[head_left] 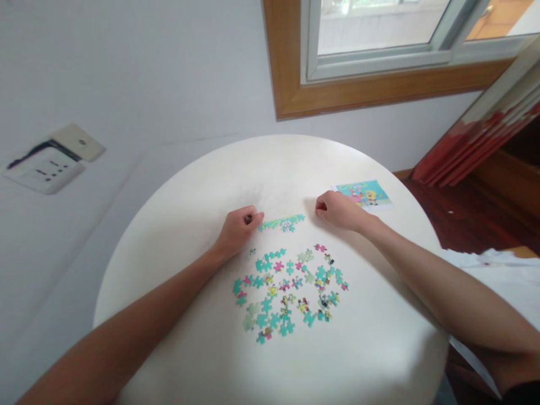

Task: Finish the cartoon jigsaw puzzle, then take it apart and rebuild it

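A short strip of joined jigsaw pieces (282, 223), green with a white cartoon face on it, lies on the round white table (177, 236). My left hand (237, 229) is closed at the strip's left end, thumb against the curled fingers. Whether a piece is pinched there is hidden. To the right of the strip rests my right hand (337, 210), curled into a loose fist with nothing visible in it. Below both hands spread many loose jigsaw pieces (266, 304), mostly green with some pink and yellow. One small piece (252, 252) lies apart, just below my left hand.
A picture card (369, 194) with cartoon figures lies behind my right hand, partly covered by it. The table's far edge nears a white wall with a wood-framed window (291, 95). A wall socket (46, 169) is at left, a red curtain (472, 146) at right.
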`<state>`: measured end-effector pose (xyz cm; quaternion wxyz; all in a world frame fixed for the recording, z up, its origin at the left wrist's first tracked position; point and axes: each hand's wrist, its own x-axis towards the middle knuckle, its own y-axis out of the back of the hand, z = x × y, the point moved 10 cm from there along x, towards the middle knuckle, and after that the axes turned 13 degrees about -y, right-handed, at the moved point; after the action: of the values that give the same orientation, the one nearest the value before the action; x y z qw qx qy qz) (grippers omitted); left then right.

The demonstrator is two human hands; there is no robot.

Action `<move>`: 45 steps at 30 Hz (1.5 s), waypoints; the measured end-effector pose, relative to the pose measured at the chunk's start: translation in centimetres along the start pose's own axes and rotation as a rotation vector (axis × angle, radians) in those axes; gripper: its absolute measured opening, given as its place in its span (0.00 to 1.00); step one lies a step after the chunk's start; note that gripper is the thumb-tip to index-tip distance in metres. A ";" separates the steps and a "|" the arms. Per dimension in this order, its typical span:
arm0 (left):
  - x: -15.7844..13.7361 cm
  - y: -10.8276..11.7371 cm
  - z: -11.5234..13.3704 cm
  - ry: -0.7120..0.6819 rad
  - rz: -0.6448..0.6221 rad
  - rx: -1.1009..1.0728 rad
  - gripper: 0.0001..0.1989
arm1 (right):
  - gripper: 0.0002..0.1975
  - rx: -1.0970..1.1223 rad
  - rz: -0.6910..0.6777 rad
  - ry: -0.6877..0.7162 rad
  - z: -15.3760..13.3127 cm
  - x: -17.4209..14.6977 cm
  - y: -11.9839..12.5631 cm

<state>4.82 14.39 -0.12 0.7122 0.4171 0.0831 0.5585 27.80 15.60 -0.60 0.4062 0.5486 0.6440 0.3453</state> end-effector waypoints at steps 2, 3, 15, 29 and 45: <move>0.0 0.0 0.1 -0.005 -0.002 0.006 0.18 | 0.07 0.010 -0.003 0.008 -0.1 0.0 -0.2; 0.0 0.0 0.1 -0.007 -0.003 0.009 0.18 | 0.07 0.015 -0.004 0.013 -0.1 -0.1 -0.2; 0.0 0.0 0.1 -0.011 0.005 -0.013 0.18 | 0.06 0.020 -0.008 0.022 -0.4 -0.3 -0.2; -0.1 0.0 0.1 0.003 0.010 -0.031 0.17 | 0.07 -0.007 -0.008 0.020 -0.2 -0.2 -0.3; 0.0 -0.1 0.1 -0.024 0.014 -0.010 0.16 | 0.05 -0.029 -0.033 0.009 -0.1 -0.2 -0.6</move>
<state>4.95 14.34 -0.07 0.7114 0.4207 0.0687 0.5588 27.44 15.33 -1.05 0.4169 0.5302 0.6497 0.3506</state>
